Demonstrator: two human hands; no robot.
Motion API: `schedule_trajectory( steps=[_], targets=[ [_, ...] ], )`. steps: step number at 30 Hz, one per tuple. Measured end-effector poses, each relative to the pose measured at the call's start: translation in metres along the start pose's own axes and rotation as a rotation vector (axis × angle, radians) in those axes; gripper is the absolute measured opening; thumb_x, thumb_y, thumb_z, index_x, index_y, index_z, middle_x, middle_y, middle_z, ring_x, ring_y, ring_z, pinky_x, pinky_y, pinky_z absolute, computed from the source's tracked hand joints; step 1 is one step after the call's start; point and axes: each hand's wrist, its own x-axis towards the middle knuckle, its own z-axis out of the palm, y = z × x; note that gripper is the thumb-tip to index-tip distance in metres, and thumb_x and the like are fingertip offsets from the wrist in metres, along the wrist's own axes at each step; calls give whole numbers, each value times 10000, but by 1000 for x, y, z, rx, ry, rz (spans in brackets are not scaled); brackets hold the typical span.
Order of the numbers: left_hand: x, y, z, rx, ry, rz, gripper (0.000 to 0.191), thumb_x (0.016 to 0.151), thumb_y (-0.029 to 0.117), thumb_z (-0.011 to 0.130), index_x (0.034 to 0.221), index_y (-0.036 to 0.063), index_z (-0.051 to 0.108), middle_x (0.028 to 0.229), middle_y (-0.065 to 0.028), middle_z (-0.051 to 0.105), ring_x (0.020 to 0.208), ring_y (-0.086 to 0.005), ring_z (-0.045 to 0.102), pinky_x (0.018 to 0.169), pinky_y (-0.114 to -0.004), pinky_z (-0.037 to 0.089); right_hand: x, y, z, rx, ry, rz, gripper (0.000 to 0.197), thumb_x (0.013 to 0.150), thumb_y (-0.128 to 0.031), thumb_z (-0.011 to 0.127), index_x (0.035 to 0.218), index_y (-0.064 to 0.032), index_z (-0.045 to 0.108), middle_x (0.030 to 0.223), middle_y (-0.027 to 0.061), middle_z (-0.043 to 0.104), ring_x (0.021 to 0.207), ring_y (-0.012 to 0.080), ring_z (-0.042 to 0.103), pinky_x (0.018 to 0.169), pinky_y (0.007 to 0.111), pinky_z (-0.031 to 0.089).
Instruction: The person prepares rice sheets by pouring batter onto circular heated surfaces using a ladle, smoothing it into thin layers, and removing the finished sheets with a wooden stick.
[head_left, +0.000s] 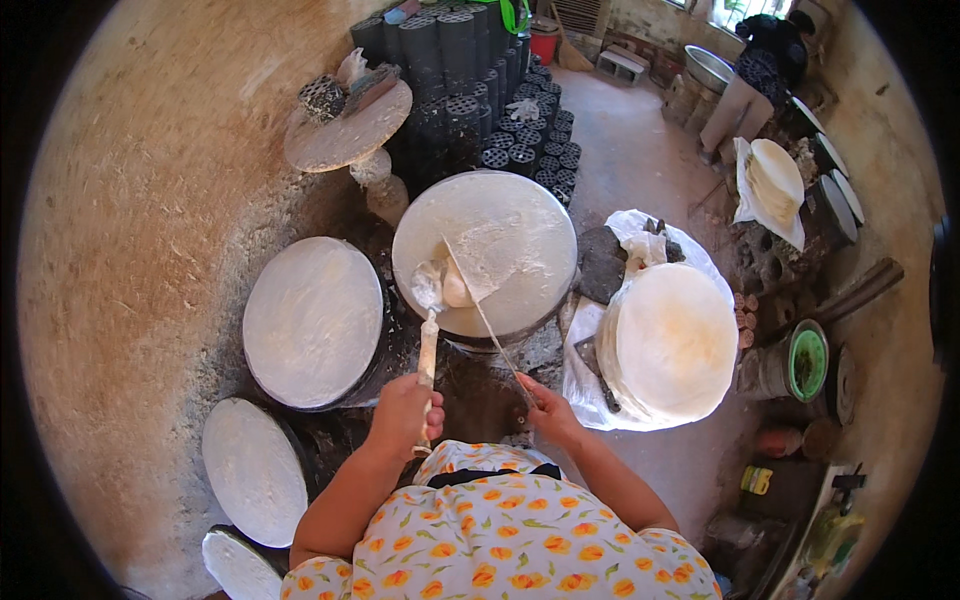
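My left hand grips the light-coloured handle of a scoop, whose rounded metal end rests over the left part of a round griddle. In my right hand is the thin handle of a flat triangular scraper, its blade tilted over the same griddle. A pale lump of dough or batter lies between the scoop and the scraper. White residue coats the griddle. To the right, a thick stack of round flat sheets sits on white plastic.
More white-coated griddles stand at left. Perforated coal briquettes are piled behind the middle griddle. A round board holds odds and ends. At the upper right a person bends near another stack of sheets. A green-lined bucket stands right.
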Motion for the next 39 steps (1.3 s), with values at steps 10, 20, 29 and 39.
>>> schedule_trajectory(
  steps=[10, 20, 29, 39],
  targets=[
    [-78, 12, -63, -448, -179, 107, 332, 900, 75, 444, 1193, -78, 430, 718, -53, 437, 416, -52, 364, 299, -180, 330, 10, -104, -9, -566, 250, -497, 573, 749, 130, 411, 1295, -22, 490, 1290, 174, 538, 1229, 253, 497, 1002, 305, 384],
    [-86, 14, -94, -311, -170, 185, 332, 883, 77, 441, 1188, -54, 446, 722, -52, 445, 421, -52, 363, 319, -181, 329, -8, -35, -20, -1087, 18, -98, 647, 788, 8, 466, 1380, -242, 391, 883, 224, 631, 770, 405, 609, 705, 473, 494],
    [-77, 28, -114, -682, -160, 215, 371, 879, 57, 425, 1212, -103, 402, 715, -47, 413, 417, -51, 366, 274, -177, 314, -5, 17, -25, -707, 80, 73, 545, 851, -41, 488, 1339, -281, 463, 850, 232, 614, 759, 359, 603, 684, 433, 474],
    [-196, 0, -142, -926, 305, 761, 380, 926, 78, 395, 1239, -139, 380, 735, -41, 406, 423, -34, 337, 275, -159, 293, 62, -9, -37, -816, -52, -475, 737, 739, 109, 444, 1411, -181, 366, 1280, 210, 523, 1148, 330, 545, 916, 378, 447]
  ],
)
